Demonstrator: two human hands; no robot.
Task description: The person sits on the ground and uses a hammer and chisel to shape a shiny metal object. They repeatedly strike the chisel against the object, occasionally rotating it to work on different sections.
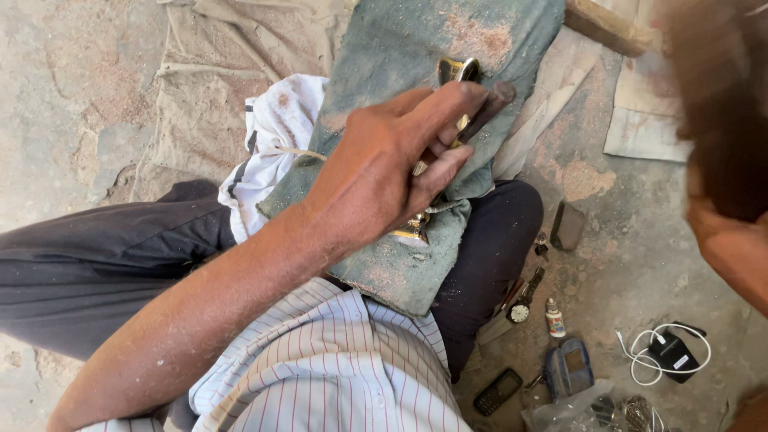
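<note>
My left hand [392, 160] reaches across my lap and presses a shiny brass piece [456, 72] down onto a dusty green cloth [400, 48] draped over my knee. The brass shows at the top beyond my fingertips and again as a flared end [412, 230] below my palm. Under the same fingers lies a dark rod-like tool [492, 104], against the brass. My right hand [724, 136] is a brown blur at the right edge, raised near the camera; whether it holds anything is unclear.
A white cloth [280, 128] and beige sacking [216, 72] lie under the green cloth. On the dusty floor to my right are a dark stone [568, 226], a wristwatch [522, 308], a small bottle [554, 318], a mobile phone [496, 390], a blue device [568, 366] and a charger with white cable [668, 352].
</note>
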